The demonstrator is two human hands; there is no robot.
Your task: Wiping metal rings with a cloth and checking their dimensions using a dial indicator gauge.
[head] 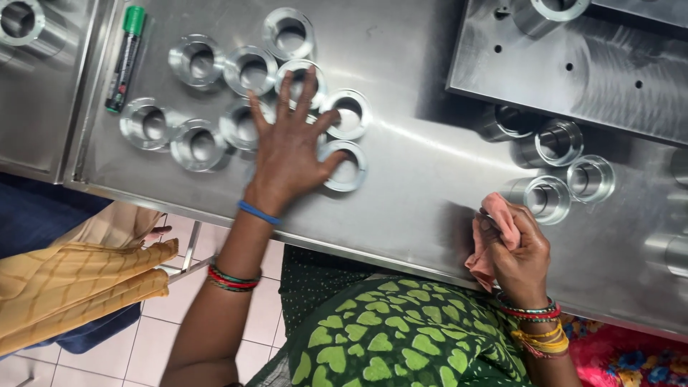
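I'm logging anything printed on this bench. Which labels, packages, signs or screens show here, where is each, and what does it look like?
Label on the black marker pen with green cap: a printed band round the barrel, lying at the steel table's far left edge, left of the shiny metal rings; print too small to make out.
No packages, signs or screens are in view.

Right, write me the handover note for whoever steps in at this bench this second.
Left hand: spread flat, palm down, on a cluster of flanged metal rings at the left of the steel table; fingers reach over one ring, thumb at another.
Right hand: closed around a pink cloth at the near table edge, apparently with a part inside.
Metal sleeves stand just beyond the right hand.
A green-capped marker lies far left.
Done or left: cannot tell which parts are already wiped.
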